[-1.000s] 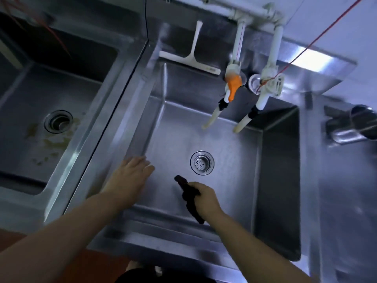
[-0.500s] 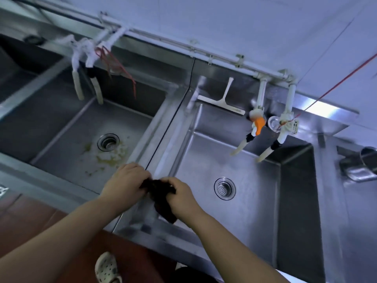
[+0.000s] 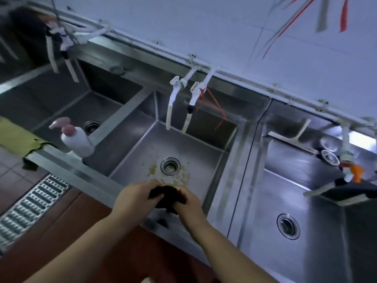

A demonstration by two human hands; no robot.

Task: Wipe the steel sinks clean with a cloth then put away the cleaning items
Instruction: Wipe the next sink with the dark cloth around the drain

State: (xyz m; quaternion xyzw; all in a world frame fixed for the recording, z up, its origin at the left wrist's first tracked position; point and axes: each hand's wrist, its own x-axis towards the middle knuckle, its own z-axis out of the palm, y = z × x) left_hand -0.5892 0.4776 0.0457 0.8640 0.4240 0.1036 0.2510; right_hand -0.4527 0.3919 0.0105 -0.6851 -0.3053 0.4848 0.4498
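Note:
A dark cloth (image 3: pixel 166 196) is bunched between both hands over the front edge of the middle steel sink (image 3: pixel 206 158). My left hand (image 3: pixel 135 198) grips its left side and my right hand (image 3: pixel 188 205) grips its right side. Yellowish grime (image 3: pixel 175 177) lies around that sink's drain (image 3: pixel 170 166). The right steel sink (image 3: pixel 318 231) looks clean. A left sink (image 3: pixel 67 111) sits further back on the left.
A white pump bottle (image 3: pixel 76 140) with a pink top stands on the divider left of the middle sink. A yellow cloth (image 3: pixel 19 140) hangs over the far-left edge. A white squeegee (image 3: pixel 293 140) leans behind the right sink. White taps (image 3: pixel 179 105) hang over the middle sink. A floor grate (image 3: pixel 30 207) lies lower left.
My view and both hands have shifted left, from the right sink to the stained middle sink. My left hand joined my right hand on the cloth and both bunch it together.

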